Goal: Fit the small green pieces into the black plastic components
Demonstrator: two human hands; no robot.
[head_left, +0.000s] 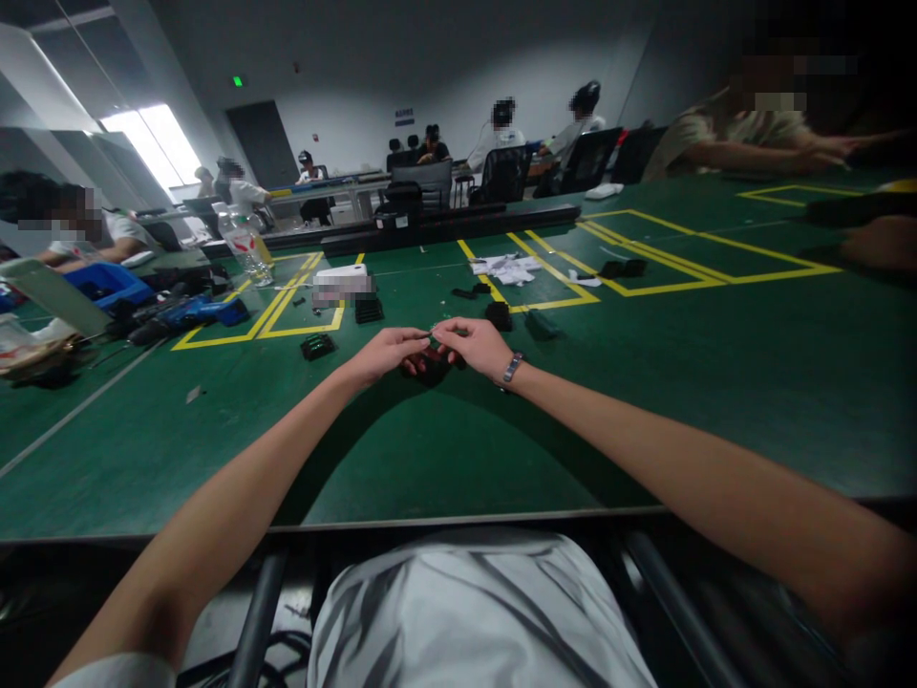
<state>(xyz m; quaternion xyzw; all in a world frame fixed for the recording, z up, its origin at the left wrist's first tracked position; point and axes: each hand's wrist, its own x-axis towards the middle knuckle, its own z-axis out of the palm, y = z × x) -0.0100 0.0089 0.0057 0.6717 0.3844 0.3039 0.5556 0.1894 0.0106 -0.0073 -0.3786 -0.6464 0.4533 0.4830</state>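
Note:
Both hands meet over the green table, fingertips nearly touching. My left hand is closed in a pinch on a small, thin dark piece. Facing it, my right hand has its fingers pinched together at the same spot, and what they grip is too small to name. A metal-banded watch is on the right wrist. Just beyond the hands lie a black slotted part and another black part. A black part with green inside rests to the left.
Yellow tape outlines mark the table. White papers, a white box, a plastic bottle, a blue power tool and a blue bin stand farther off. People sit at the left, the right and the back.

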